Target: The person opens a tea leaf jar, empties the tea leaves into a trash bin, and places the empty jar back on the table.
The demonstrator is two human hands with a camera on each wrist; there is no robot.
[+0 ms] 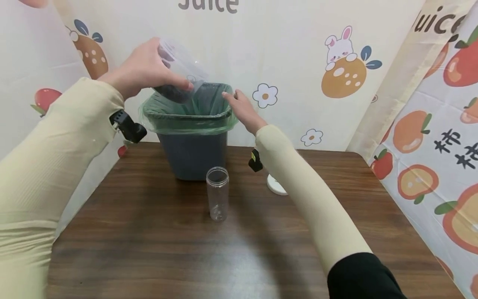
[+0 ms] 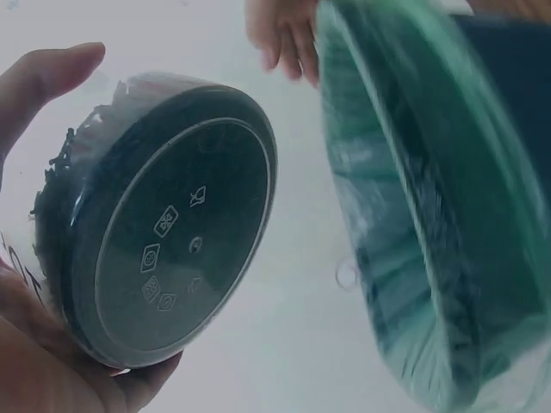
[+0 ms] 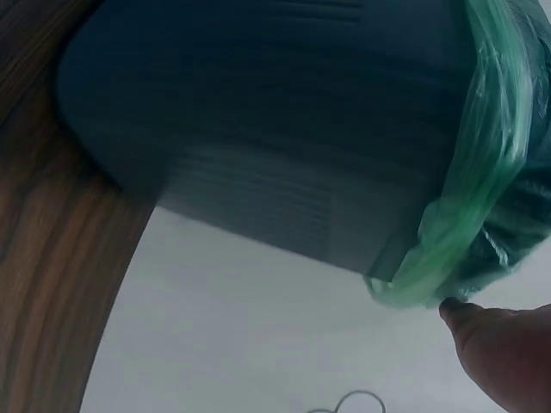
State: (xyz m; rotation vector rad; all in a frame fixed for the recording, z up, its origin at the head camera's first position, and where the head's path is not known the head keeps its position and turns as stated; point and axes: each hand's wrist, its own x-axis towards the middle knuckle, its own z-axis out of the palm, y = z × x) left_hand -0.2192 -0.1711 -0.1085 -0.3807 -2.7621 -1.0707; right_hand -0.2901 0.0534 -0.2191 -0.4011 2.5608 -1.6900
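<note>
My left hand [image 1: 143, 68] grips a clear plastic jar [image 1: 183, 62] above the left part of the bin's mouth. Dark loose bits lie in the jar, and its round base [image 2: 185, 241] with small moulded symbols faces the left wrist camera. Below it stands a dark grey trash bin [image 1: 192, 153], lined with a green plastic bag [image 1: 186, 124] folded over the rim. At the bin's right rim my right hand [image 1: 244, 110] has its fingers extended. In the right wrist view its thumb [image 3: 495, 340] is at the bag's edge; whether it presses there, I cannot tell.
A second clear jar [image 1: 218, 195], without a lid, stands upright on the brown wooden table [image 1: 179, 253] in front of the bin. To its right lies a white round lid [image 1: 275, 185], partly behind the right forearm. A fruit-printed curtain [image 1: 295, 74] hangs behind and beside the table.
</note>
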